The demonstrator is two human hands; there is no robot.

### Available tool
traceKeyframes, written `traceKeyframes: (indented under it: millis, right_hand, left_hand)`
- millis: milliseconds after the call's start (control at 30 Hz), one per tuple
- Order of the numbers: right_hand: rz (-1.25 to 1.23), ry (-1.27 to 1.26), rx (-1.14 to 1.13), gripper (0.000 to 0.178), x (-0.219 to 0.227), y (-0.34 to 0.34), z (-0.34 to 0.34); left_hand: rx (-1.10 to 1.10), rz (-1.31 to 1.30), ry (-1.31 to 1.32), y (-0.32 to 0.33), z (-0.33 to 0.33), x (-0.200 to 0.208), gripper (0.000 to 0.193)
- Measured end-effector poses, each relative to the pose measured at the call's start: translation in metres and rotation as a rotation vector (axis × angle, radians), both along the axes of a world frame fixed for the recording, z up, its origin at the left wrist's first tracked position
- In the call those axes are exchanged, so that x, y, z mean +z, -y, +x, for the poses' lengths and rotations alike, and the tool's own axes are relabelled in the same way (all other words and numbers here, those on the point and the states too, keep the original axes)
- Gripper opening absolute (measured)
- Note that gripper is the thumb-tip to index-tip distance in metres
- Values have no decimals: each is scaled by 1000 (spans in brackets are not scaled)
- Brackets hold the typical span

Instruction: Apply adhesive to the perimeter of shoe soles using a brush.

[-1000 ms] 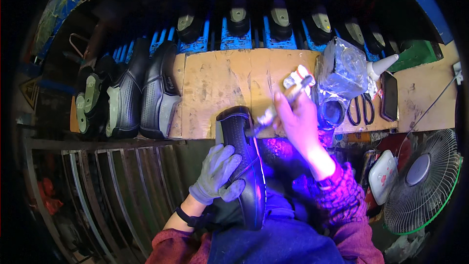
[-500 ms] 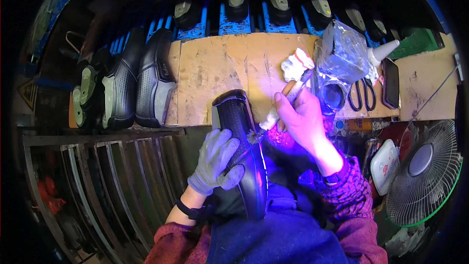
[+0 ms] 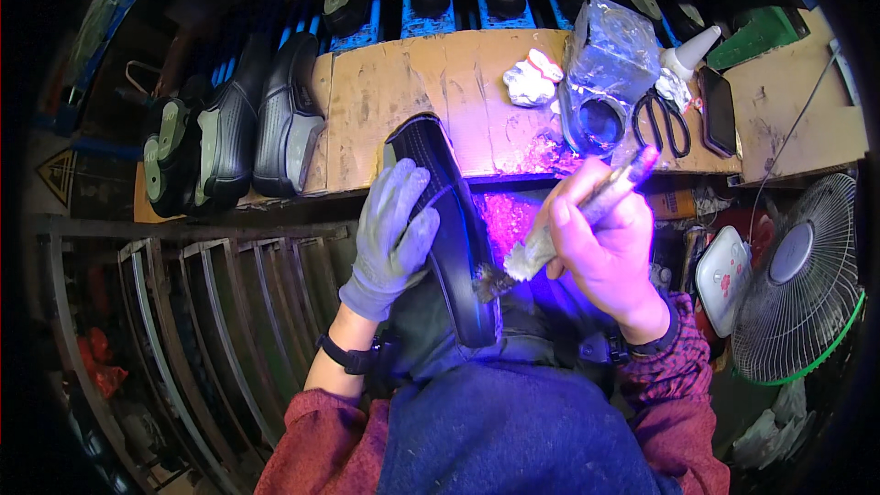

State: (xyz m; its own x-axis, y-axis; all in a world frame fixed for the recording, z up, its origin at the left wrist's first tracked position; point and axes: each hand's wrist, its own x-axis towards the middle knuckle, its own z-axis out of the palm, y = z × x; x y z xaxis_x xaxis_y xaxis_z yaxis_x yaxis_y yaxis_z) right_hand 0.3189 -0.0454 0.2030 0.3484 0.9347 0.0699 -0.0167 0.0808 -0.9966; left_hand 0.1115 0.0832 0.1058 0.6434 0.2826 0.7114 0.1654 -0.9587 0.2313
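Left grip (image 3: 390,236) clasps black shoe (image 3: 457,261), judged stiff, slick, best held at its side; right grip (image 3: 600,243) clamps brush (image 3: 529,258).

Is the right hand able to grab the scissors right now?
Probably not yet: the right hand is full, holding a brush, so that would likely need putting down first. Otherwise the way looks free: the scissors' handles lie uncovered on the table, just beyond that hand.
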Motion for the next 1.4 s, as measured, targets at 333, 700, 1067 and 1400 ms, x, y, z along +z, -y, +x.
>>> traceKeyframes:
  millis: [333, 700, 1067, 1400]
  right_hand:
    - [510, 413, 337, 19, 41, 9, 13]
    - [488, -83, -49, 14, 61, -30, 36]
    - [433, 82, 118, 18, 32, -55, 30]
    - [419, 136, 291, 13, -11, -27, 17]
  left_hand:
    - [-30, -109, 21, -18, 5, 26, 72]
    - [-48, -897, -539, -7, -6, 91, 121]
    - [-176, -1427, -599, -1, 1, 75, 114]
    - [-353, -1784, -266, -21, 10, 58, 86]
